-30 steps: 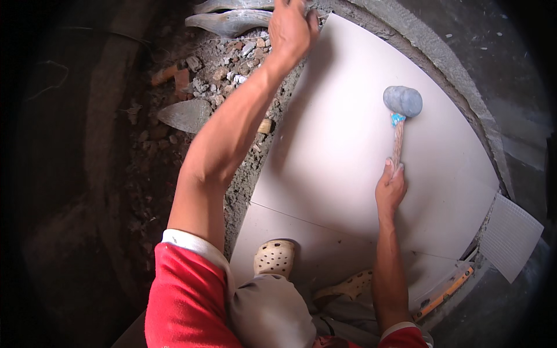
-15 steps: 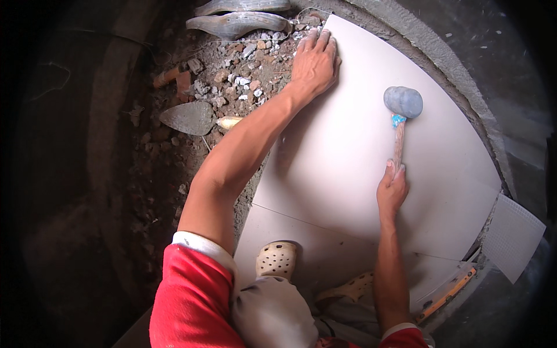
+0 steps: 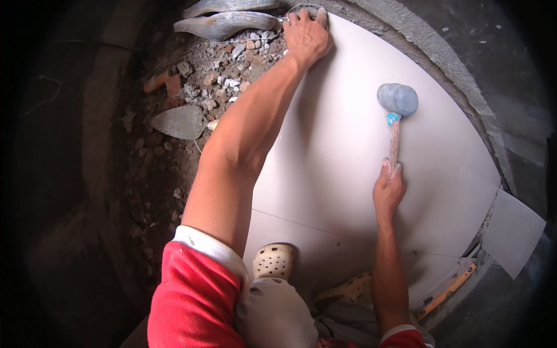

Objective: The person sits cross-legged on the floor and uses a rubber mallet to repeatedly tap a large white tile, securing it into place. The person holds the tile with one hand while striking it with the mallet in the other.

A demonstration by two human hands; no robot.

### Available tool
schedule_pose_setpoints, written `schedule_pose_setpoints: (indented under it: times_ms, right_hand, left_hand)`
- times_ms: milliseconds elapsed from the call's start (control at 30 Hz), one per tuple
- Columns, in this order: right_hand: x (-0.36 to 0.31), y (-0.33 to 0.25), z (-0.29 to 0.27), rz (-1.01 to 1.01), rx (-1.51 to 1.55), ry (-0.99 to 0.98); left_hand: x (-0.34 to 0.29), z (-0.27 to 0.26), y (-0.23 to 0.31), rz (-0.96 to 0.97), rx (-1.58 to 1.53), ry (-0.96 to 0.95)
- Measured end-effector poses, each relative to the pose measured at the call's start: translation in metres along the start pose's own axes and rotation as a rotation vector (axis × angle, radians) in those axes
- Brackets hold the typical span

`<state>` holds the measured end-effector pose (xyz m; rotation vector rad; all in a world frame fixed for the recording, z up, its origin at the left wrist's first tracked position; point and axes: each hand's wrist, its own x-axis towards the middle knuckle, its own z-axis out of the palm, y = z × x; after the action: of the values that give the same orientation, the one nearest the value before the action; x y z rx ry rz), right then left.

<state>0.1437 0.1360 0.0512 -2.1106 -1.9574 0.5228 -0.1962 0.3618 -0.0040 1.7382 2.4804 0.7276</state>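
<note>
A large white tile (image 3: 348,156) lies on the floor in front of me. At its far left corner is my left hand (image 3: 309,39), its fingers apart and bent over the edge, close to a thin string. Whether the fingertips touch the string, I cannot tell. My right hand (image 3: 389,188) grips the wooden handle of a rubber mallet (image 3: 398,100). The mallet's grey head is over the right half of the tile, with blue wrapping just below it. A gap between head and tile is hard to judge.
Left of the tile lie rubble (image 3: 223,81), brick pieces (image 3: 173,86), a trowel (image 3: 181,122) and grey shoe-like objects (image 3: 226,26). A raised cement edge (image 3: 441,61) curves along the right. An orange level (image 3: 447,290) and a tile offcut (image 3: 513,232) lie lower right. My clog (image 3: 273,261) rests on nearer tile.
My left hand has slid farther away along the tile's left edge to its far corner. The mallet, still in my right hand, has shifted slightly left in the view.
</note>
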Motion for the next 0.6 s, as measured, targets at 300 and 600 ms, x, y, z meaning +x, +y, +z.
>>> schedule_pose_setpoints:
  times_ms: [300,600]
  right_hand:
    - [0.0,0.003,0.003,-0.005,-0.053,0.019]
    - [0.003,0.004,0.004,0.002,-0.089,-0.021]
  left_hand:
    - [-0.029,-0.039,0.0,-0.236,-0.174,-0.029]
    - [-0.082,-0.046,0.016,0.168,-0.218,0.069]
